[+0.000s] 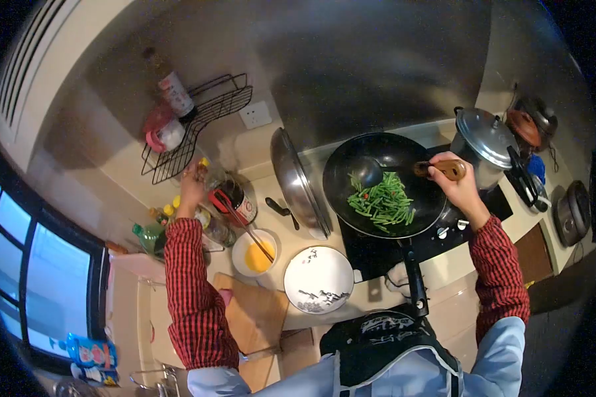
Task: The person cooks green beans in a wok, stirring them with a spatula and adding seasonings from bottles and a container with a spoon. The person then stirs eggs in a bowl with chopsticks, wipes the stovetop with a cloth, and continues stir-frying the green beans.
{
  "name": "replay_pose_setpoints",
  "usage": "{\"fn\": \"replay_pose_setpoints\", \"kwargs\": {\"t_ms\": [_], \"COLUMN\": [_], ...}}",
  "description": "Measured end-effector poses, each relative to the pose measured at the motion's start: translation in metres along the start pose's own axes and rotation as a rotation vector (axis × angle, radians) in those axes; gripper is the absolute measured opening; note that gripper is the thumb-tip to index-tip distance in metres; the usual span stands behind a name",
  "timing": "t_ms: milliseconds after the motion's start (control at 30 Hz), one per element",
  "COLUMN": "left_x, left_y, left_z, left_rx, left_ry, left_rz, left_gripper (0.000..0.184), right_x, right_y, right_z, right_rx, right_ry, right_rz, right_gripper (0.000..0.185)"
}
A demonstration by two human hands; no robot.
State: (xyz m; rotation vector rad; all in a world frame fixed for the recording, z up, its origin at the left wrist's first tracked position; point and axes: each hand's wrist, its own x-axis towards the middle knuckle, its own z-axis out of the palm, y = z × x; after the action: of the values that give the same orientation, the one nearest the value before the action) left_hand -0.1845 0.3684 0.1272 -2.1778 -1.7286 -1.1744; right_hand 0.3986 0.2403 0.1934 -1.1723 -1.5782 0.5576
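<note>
In my right hand (455,185) is the wooden handle of a black ladle (366,173), gripped with the fingers wrapped round it. The ladle's bowl rests in a black wok (404,142), beside cut green beans (384,202) with a few red bits among them. My left hand (192,188) is raised at the back left, its fingers closed at the top of a clear bottle (204,163) with a yellow cap. Other seasoning bottles stand below that hand, among them a dark jar (243,204) with a red lid.
A bowl of beaten egg (261,257) with chopsticks stands beside a white plate (319,268). A large lid (291,175) leans upright left of the wok. A cutting board (251,314) lies front left; a pressure cooker (487,135) stands right. A wire rack (208,109) hangs above.
</note>
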Motion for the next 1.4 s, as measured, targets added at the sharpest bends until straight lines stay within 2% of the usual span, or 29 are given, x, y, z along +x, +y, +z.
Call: {"fn": "replay_pose_setpoints", "kwargs": {"t_ms": [67, 133, 200, 233, 300, 333, 367, 400, 433, 467, 533, 600, 633, 667, 733, 767, 833, 867, 933, 967, 1033, 1067, 1133, 1167, 1267, 1300, 1400], "left_x": [0.025, 0.033, 0.042, 0.044, 0.043, 0.045, 0.048, 0.051, 0.05, 0.055, 0.058, 0.059, 0.056, 0.055, 0.051, 0.049, 0.047, 0.048, 0.048, 0.04, 0.018, 0.008, -0.012, -0.02, -0.045, -0.05, -0.058], "left_y": [-0.035, -0.03, -0.007, 0.001, 0.008, -0.107, -0.213, -0.3, -0.219, -0.168, -0.106, -0.074, -0.064, -0.071, -0.089, -0.074, -0.028, -0.037, -0.067, -0.065, -0.062, -0.063, -0.067, -0.034, -0.018, -0.023, -0.019], "left_z": [0.017, 0.014, -0.006, -0.012, -0.021, 0.017, 0.051, 0.079, 0.05, 0.032, 0.008, -0.003, -0.006, -0.002, 0.016, 0.013, 0.004, 0.005, 0.009, 0.006, -0.004, -0.013, -0.034, -0.046, -0.056, -0.055, -0.052], "left_rx": [0.084, 0.151, 0.17, 0.167, 0.006, 0.144, 0.457, 0.691, 0.386, 0.304, 0.235, 0.2, 0.113, 0.117, -0.08, -0.081, 0.086, 0.088, 0.198, 0.201, 0.423, 0.43, -0.364, -0.184, 0.01, 0.154, 0.332], "left_ry": [-0.278, -0.289, -0.546, -0.552, -0.514, -0.498, -0.314, -0.002, -0.35, -0.468, -0.626, -0.71, -0.668, -0.665, -0.61, -0.61, -0.387, -0.386, -0.418, -0.417, 0.035, 0.04, 0.029, 0.146, 0.234, 0.169, 0.217], "left_rz": [-0.104, -0.051, -0.173, -0.16, -0.389, 0.026, 0.522, 0.871, 0.416, 0.245, 0.062, 0.024, 0.108, 0.107, -0.15, -0.151, -0.424, -0.429, -0.205, -0.215, -0.218, -0.229, -0.424, -0.44, -0.544, -0.554, -0.501], "left_gripper": [0.034, 0.031, 0.029, 0.029, 0.027, 0.028, 0.029, 0.031, 0.032, 0.033, 0.035, 0.037, 0.039, 0.039, 0.046, 0.046, 0.035, 0.035, 0.034, 0.034, 0.031, 0.031, 0.025, 0.019, 0.021, 0.026, 0.03], "right_x": [-0.012, -0.024, -0.035, -0.04, -0.048, -0.051, -0.053, -0.055, -0.057, -0.059, -0.06, -0.06, -0.059, -0.058, -0.059, -0.058, -0.058, -0.057, -0.057, -0.057, -0.057, -0.056, -0.058, -0.058, -0.053, -0.051, -0.047], "right_y": [-0.016, -0.026, -0.033, -0.033, -0.031, -0.029, -0.029, -0.03, -0.031, -0.033, -0.035, -0.033, -0.032, -0.033, -0.033, -0.034, -0.035, -0.034, -0.032, -0.031, -0.028, -0.026, -0.021, -0.021, -0.021, -0.018, -0.022], "right_z": [-0.011, -0.021, -0.03, -0.035, -0.041, -0.044, -0.045, -0.046, -0.047, -0.047, -0.047, -0.048, -0.048, -0.047, -0.047, -0.047, -0.048, -0.047, -0.045, -0.045, -0.047, -0.049, -0.05, -0.051, -0.049, -0.053, -0.05], "right_rx": [-0.101, -0.107, -0.12, -0.105, -0.089, -0.126, -0.161, -0.161, -0.16, -0.162, -0.124, -0.168, -0.189, -0.186, -0.201, -0.203, -0.255, -0.253, -0.182, -0.18, -0.178, -0.173, -0.169, -0.176, -0.091, -0.139, -0.09], "right_ry": [0.033, 0.042, 0.06, 0.071, 0.082, 0.087, 0.094, 0.096, 0.096, 0.094, 0.097, 0.115, 0.114, 0.113, 0.104, 0.103, 0.044, 0.039, 0.079, 0.07, 0.071, 0.06, 0.09, 0.078, 0.105, 0.064, 0.046], "right_rz": [-0.028, -0.029, -0.023, 0.014, 0.048, 0.037, 0.025, 0.021, 0.054, 0.089, 0.108, 0.103, 0.071, 0.067, 0.109, 0.109, 0.078, 0.077, 0.117, 0.114, 0.156, 0.149, 0.14, 0.117, 0.141, 0.148, 0.152], "right_gripper": [0.012, 0.012, 0.011, 0.011, 0.011, 0.011, 0.011, 0.011, 0.011, 0.011, 0.011, 0.01, 0.01, 0.01, 0.011, 0.011, 0.012, 0.012, 0.012, 0.012, 0.012, 0.012, 0.011, 0.012, 0.014, 0.015, 0.014]}}
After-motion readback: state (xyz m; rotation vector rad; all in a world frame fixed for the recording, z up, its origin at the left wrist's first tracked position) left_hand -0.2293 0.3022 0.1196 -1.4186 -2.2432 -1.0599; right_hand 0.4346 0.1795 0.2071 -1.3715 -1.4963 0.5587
